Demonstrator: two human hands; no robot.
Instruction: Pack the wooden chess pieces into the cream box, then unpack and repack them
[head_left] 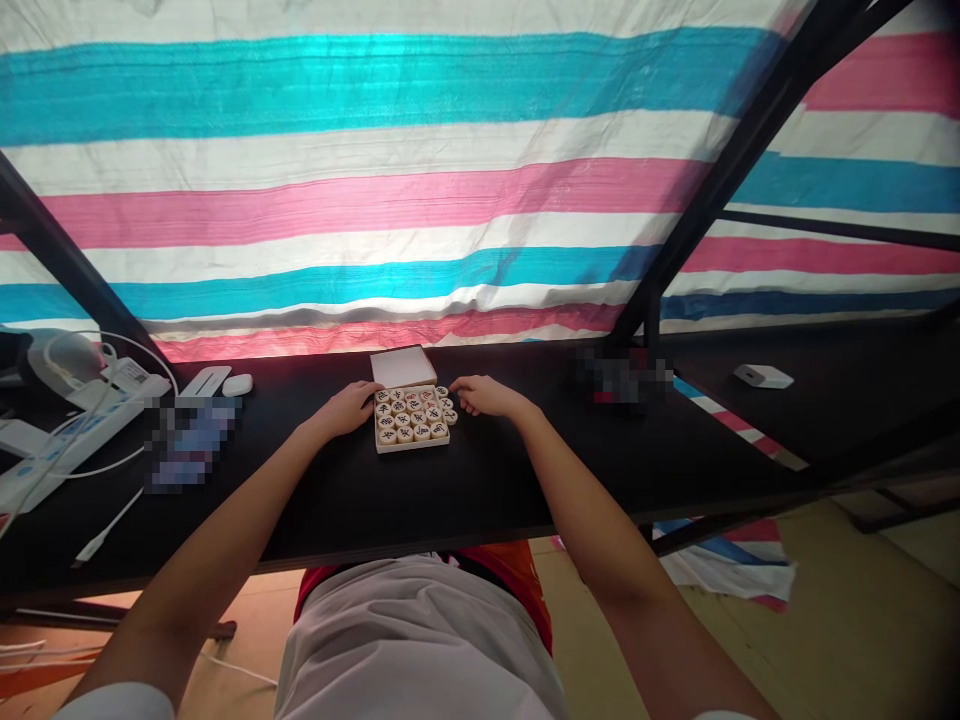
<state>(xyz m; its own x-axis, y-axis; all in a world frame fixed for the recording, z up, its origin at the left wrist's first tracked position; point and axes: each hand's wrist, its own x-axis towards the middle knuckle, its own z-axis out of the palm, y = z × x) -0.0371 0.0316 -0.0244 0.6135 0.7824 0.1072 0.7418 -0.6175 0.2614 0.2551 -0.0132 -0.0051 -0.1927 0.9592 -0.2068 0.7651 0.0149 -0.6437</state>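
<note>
Left hand: the left hand (352,408) lies low at the box's left side, fingers close together and fingertips at the far left corner; whether it grips or merely steadies, I cannot tell.
Right hand: the right hand (484,395) has its fingers curled in a narrow shape, tips at the loose pieces (449,416) beside the box; whether one is pinched, I cannot tell.
Box: the shallow white box (412,447) sits on the black table (337,520) between the hands, open side up.
Box direction: its near wall runs left to right, the right end slightly farther away; the outline is almost square, so no clear long axis shows.
Pieces: round pieces (405,421) lie flat in the box in rows, marked faces up, mostly black characters with some red.
Lid: the pale lid (403,367) lies just beyond the box's far edge, its longer side running left to right.
Left of table: a white power strip (97,420) slants from near left toward far right.
</note>
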